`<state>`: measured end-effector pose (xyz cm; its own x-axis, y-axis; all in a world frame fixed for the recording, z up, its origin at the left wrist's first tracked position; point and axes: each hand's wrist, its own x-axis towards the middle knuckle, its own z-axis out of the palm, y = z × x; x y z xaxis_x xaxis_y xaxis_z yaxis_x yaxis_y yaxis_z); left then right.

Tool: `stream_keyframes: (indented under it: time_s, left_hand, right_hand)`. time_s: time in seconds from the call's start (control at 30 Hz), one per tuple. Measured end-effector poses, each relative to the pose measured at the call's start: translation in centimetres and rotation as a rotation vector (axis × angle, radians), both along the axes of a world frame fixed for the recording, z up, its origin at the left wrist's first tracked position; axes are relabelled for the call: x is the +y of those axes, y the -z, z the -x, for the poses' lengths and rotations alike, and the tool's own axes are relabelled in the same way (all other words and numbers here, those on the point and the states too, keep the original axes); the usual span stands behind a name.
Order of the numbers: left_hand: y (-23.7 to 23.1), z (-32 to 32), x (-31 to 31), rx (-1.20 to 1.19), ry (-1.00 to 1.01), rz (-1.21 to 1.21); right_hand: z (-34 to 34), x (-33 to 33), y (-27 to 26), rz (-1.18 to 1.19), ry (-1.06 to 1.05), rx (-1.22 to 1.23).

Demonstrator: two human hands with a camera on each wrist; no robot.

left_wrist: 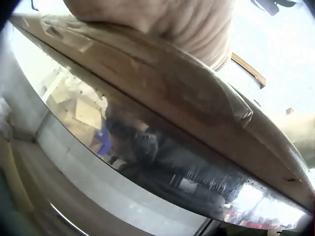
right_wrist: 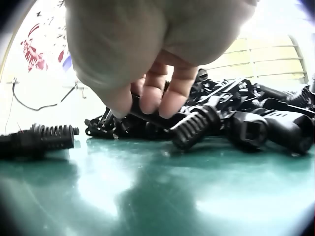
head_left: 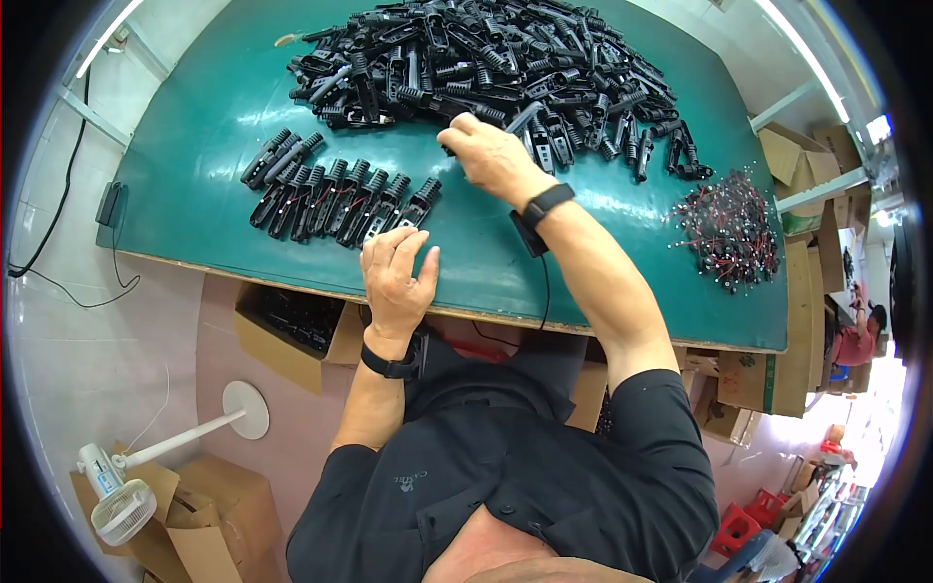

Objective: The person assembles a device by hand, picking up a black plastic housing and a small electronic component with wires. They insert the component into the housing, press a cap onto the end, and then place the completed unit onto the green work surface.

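At the front edge of the heap of black parts (head_left: pixel 505 58), the right hand (head_left: pixel 494 160) pinches one black ribbed part (right_wrist: pixel 194 129) between thumb and fingers, seen low over the green surface in the right wrist view. The left hand (head_left: pixel 397 282) rests on the table's near edge, its fingers relaxed beside the right end of a row of black parts (head_left: pixel 335 199). Thin red wires show on several parts of that row. In the left wrist view the palm (left_wrist: pixel 162 19) lies against the table edge (left_wrist: pixel 147 73).
A pile of small red-and-black wired pieces (head_left: pixel 729 231) lies at the table's right. A black device (head_left: pixel 528 233) with a cable sits near the front edge, another (head_left: pixel 110 204) at the left corner. An open box (head_left: pixel 277 345) stands below the table.
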<state>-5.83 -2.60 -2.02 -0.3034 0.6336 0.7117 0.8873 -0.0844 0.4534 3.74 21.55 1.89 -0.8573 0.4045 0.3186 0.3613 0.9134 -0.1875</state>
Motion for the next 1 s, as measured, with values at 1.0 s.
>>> stream_keyframes:
  time_s: [1.0]
  left_hand:
    - [2.2,-4.8,1.6,-1.407,0.667,0.301]
  right_hand:
    - [-31.9,1.2,2.8,-0.103,0.674,0.205]
